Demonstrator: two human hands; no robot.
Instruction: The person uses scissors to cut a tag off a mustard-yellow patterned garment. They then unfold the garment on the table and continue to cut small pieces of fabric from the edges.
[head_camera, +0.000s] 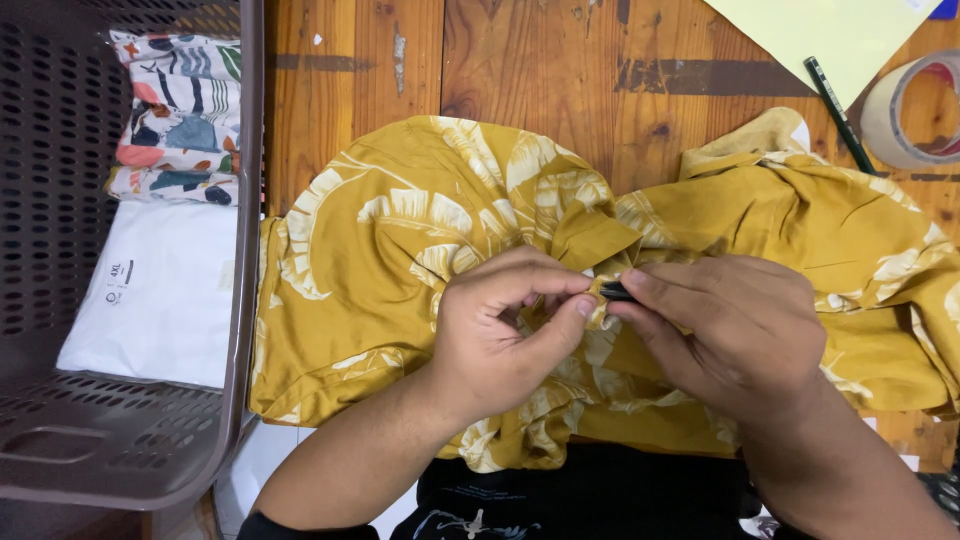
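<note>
Your left hand (500, 325) and right hand (725, 330) pinched together on a small dark piece (615, 291), yellow shirt (400, 250) beneath, basket (130, 250) at nine o'clock.

A: Any packages or labels here?

B: One for certain: a flat white plastic mailer bag (160, 295), rectangular, lying inside the brown perforated plastic basket (60, 200) at nine o'clock. It carries a small dark printed mark near its left edge.

A: What sits beside it?

B: Just above it, toward ten o'clock, a folded bundle of patterned fabric in white, coral, teal and navy (180, 115), touching the bag's upper edge. I cannot tell whether it is wrapped.

A: Signs or screens?

B: None.
</note>
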